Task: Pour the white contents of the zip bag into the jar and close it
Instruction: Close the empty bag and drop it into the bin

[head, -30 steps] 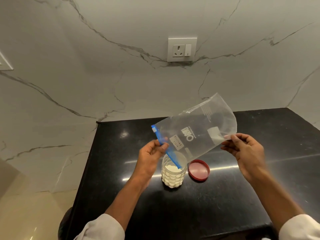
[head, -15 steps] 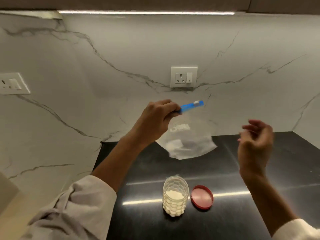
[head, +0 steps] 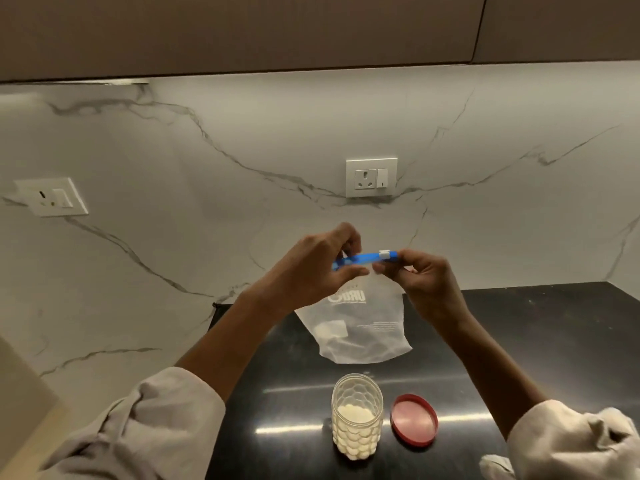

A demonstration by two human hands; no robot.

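I see both hands raised at the centre of the frame, holding the zip bag up by its blue zipper strip. My left hand pinches the left end of the strip, fingers curled over it with the thumb underneath. My right hand pinches the right end, just beside the white slider. The bag hangs below the strip, clear and limp, looking nearly empty, above the black counter. Lower in the frame, the ribbed glass jar stands upright on the counter with white contents filling its lower part. Its mouth is uncovered. The red lid lies flat on the counter just right of the jar, not touching it.
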